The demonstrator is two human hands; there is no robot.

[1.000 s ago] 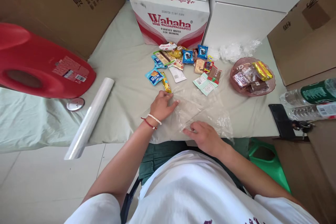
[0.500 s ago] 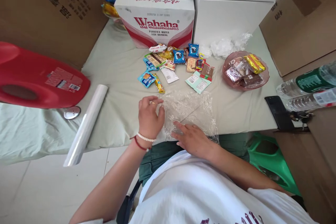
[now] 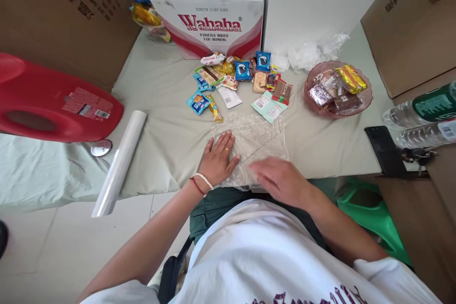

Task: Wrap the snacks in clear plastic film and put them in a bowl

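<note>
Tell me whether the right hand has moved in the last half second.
Yes: the right hand has shifted to the right, judged against the pale green packet on the table.

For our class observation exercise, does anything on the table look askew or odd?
The whitish roll looks askew: it lies slantwise, its near end jutting past the table edge. The plastic film under the left hand is wrinkled.

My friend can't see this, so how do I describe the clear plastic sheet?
Find the Wahaha box, then come forward past the snack packets. The clear plastic sheet lies partly under the left hand, spread out, unlike the bunched-up plastic behind.
</note>
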